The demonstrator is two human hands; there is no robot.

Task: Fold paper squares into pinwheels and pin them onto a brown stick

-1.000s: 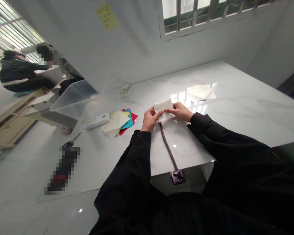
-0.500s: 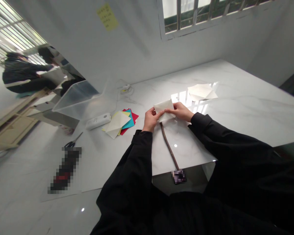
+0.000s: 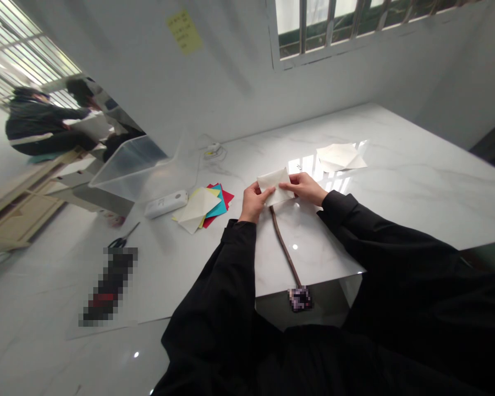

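A piece of white folded paper point(image 3: 274, 180) is held between my two hands above the marble-patterned table. My left hand point(image 3: 254, 201) grips its left edge, thumb on the near face. On the right side, my right hand point(image 3: 307, 188) pinches the paper with thumb and fingers. Below the paper a thin dark cord point(image 3: 284, 245) runs down toward the table's near edge, ending at a blurred-out patch. Beyond my right hand lie white paper sheets point(image 3: 341, 156). To the left is a fanned stack of coloured paper point(image 3: 200, 208) in white, yellow, blue and red.
Left of the stack lies a white oblong device point(image 3: 166, 204) before a clear plastic bin point(image 3: 127, 168). Scissors point(image 3: 122, 237) rest further left, near a pixelated dark object point(image 3: 109, 286). A small white item with a cable point(image 3: 213, 148) sits by the wall. Two people sit at far left.
My right hand's thumb has slid slightly right along the paper, and the paper has shifted a little left. The view has tilted slightly.
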